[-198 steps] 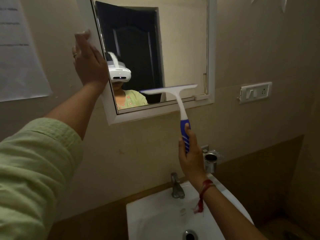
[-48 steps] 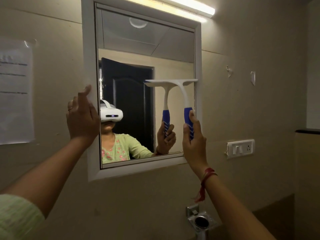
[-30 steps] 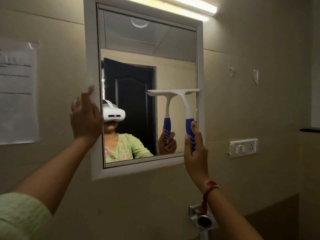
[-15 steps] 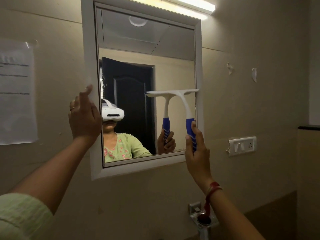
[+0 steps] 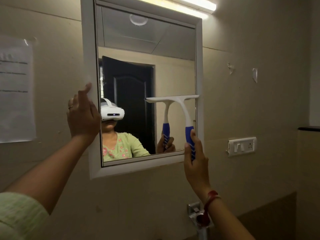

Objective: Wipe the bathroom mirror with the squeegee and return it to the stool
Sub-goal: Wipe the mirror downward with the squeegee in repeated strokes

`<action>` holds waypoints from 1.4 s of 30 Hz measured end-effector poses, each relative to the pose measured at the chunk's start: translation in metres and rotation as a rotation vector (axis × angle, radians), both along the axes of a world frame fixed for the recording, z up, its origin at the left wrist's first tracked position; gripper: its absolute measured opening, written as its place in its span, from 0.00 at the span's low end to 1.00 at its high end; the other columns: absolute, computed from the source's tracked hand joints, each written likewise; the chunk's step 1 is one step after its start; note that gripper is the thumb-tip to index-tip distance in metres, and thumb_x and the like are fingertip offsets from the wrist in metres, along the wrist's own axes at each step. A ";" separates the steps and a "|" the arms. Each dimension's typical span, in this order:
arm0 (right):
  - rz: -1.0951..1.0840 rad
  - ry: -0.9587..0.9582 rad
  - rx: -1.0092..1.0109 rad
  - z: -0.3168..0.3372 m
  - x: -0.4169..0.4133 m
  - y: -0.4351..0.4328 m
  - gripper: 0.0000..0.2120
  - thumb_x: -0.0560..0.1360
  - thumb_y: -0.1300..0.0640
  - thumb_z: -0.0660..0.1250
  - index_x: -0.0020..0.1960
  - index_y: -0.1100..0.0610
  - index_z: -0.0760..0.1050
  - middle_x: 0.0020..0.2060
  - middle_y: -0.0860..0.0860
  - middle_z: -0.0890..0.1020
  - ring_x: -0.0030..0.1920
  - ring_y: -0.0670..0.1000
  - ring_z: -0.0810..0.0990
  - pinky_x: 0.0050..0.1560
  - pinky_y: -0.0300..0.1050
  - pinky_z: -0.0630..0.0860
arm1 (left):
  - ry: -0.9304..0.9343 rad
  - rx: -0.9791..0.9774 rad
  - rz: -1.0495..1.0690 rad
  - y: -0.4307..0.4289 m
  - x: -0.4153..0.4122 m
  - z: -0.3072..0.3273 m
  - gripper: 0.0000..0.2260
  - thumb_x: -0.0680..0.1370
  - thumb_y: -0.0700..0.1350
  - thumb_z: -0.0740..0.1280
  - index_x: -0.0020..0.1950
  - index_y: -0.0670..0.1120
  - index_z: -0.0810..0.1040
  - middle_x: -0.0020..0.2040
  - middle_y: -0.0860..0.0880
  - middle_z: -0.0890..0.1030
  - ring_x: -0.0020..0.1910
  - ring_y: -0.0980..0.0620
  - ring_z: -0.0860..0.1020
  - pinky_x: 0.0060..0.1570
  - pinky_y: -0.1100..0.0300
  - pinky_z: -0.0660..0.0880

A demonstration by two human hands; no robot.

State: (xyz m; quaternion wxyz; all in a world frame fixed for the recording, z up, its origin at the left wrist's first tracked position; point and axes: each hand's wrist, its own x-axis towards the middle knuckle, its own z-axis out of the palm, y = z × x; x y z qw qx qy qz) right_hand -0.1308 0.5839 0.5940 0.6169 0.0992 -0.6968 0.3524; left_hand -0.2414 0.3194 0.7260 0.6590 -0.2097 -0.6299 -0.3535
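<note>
Gripping the squeegee (image 5: 183, 110) low on its blue handle (image 5: 189, 135), the right hand (image 5: 195, 163) holds it upright against the lower right part of the mirror (image 5: 173, 58). Its fingers wrap the grip from behind and the thumb lies up the handle's right side. The white blade (image 5: 173, 98) sits level across the glass, a little below half height, with its right tip touching or just overlapping the inner edge of the white frame (image 5: 199, 66). The glass doubles the tool (a second handle and a second curled hand show just to the left of the real ones).

The left hand (image 5: 83, 116) is flat and released, holding nothing. Its fingers are straight and point up, pressed against the left side of the frame, with the fingertips (image 5: 88, 87) near the frame's mid height. A ring (image 5: 70, 107) shows on one finger. The forearm runs down to a pale green sleeve (image 5: 19, 217) at the lower left corner. A red thread (image 5: 212, 196) circles the right wrist.

A lit tube light (image 5: 195, 4) is mounted just above the mirror. On the beige wall (image 5: 242, 101), a paper sheet (image 5: 15, 89) hangs well to the left of the frame, its print too blurred to read. A white switch plate (image 5: 241, 146) sits to the right, level with the mirror's lower edge. Below the right wrist a metal holder (image 5: 192, 207) juts from the wall, partly hidden by the arm.
</note>
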 end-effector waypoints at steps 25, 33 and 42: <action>0.047 -0.010 -0.027 -0.005 0.006 -0.008 0.21 0.78 0.47 0.53 0.69 0.35 0.54 0.54 0.47 0.76 0.36 0.43 0.76 0.36 0.37 0.76 | -0.023 -0.011 0.003 0.000 0.000 0.000 0.16 0.80 0.38 0.52 0.67 0.44 0.65 0.62 0.41 0.74 0.56 0.37 0.72 0.55 0.47 0.64; 0.101 -0.033 -0.075 -0.026 0.010 -0.015 0.22 0.78 0.50 0.54 0.69 0.34 0.54 0.45 0.35 0.76 0.30 0.46 0.76 0.28 0.33 0.74 | 0.011 -0.017 -0.007 0.000 -0.002 -0.001 0.13 0.79 0.39 0.52 0.63 0.40 0.67 0.61 0.40 0.75 0.54 0.37 0.73 0.53 0.47 0.67; 0.119 -0.041 -0.090 -0.045 0.016 -0.016 0.23 0.77 0.50 0.55 0.67 0.30 0.54 0.36 0.46 0.76 0.30 0.46 0.75 0.28 0.34 0.73 | 0.021 -0.007 0.011 0.001 -0.002 0.000 0.11 0.79 0.39 0.51 0.59 0.38 0.67 0.60 0.40 0.76 0.55 0.37 0.74 0.56 0.49 0.65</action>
